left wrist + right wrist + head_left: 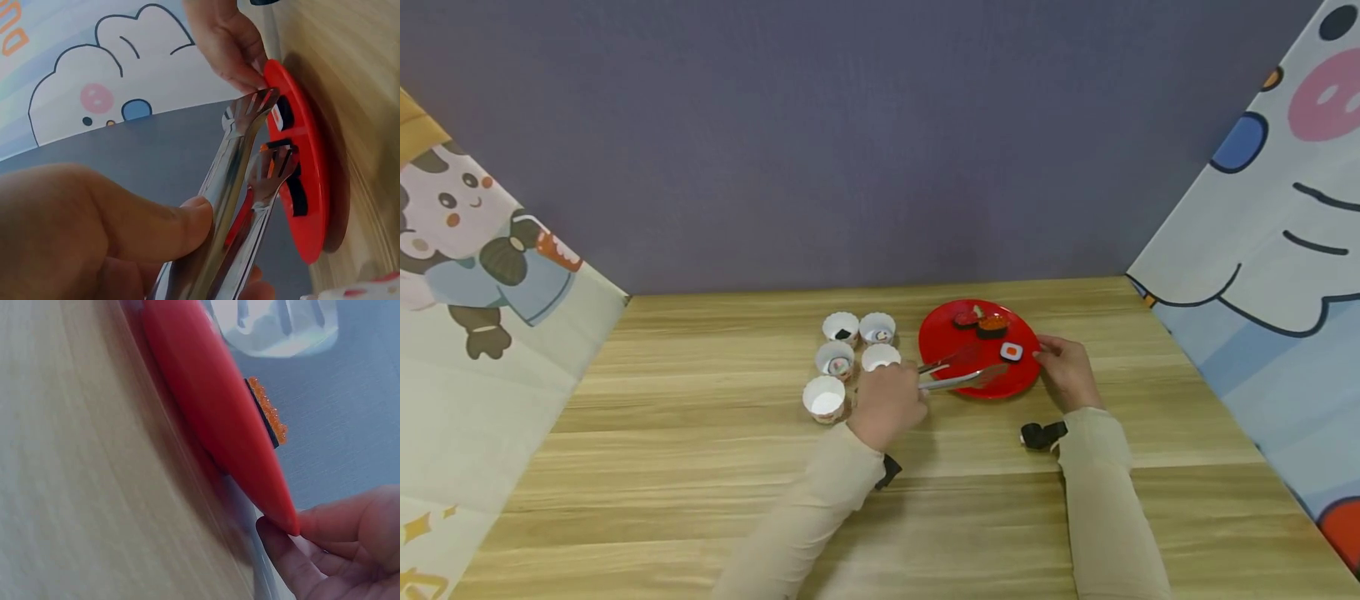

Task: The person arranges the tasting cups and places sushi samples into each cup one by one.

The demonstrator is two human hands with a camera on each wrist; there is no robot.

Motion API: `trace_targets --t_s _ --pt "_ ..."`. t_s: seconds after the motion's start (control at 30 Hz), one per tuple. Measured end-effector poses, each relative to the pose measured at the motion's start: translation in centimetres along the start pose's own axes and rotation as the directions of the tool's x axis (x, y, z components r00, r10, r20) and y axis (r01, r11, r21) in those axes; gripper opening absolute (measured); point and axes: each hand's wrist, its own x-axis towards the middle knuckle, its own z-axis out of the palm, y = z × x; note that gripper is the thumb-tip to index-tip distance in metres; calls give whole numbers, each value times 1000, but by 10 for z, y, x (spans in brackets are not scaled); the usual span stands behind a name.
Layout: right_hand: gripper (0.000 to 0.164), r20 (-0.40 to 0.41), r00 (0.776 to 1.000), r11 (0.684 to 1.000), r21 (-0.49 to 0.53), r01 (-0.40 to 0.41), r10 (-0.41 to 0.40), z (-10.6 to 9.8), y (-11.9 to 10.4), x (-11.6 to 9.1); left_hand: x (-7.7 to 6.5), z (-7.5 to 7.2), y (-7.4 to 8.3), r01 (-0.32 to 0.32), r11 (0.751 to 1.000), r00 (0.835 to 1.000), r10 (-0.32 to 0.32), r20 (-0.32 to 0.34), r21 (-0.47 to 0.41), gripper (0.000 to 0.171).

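My left hand (887,404) grips a pair of metal tongs (953,382), thumb pressed along one arm in the left wrist view. The slotted tips of the tongs (253,106) stand apart over the red plate (938,337), with nothing between them. Between thumb and fingers, my right hand (1069,373) pinches the plate's right rim. On the plate sit a white sushi roll (1011,352) with an orange centre, an orange roe-topped sushi (992,327) and a red-topped sushi piece (965,319).
Several white paper cups stand left of the plate, partly behind my left hand. The back left cup (841,318) has a dark piece inside; a sushi roll (838,367) lies in another. Behind the wooden table (700,467) rises a grey panel (850,150), with cartoon-printed panels at both sides.
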Motion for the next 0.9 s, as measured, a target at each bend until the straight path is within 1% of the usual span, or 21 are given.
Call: trace_targets --t_s 0.2,0.37,0.47,0.7,0.77,0.9 --pt "39 -7 1000 1000 14 16 -16 0 0 1 4 4 9 4 1000 1000 -4 5 -15 24" --pt "39 -8 1000 999 34 -2 3 0 0 0 7 8 15 24 999 1000 -23 19 -28 27" --pt "39 -9 1000 999 49 -2 2 1 -1 0 10 11 19 26 1000 999 -25 27 -18 29" --pt "38 -24 999 999 42 29 -28 0 -1 -2 18 16 26 30 1000 999 -30 36 5 28" --pt "38 -27 999 999 40 35 -34 -1 -1 -2 20 17 28 26 1000 999 -26 38 16 31" --pt "39 -18 1000 998 52 19 -18 -1 -2 -2 22 19 31 22 999 999 -23 45 29 38"
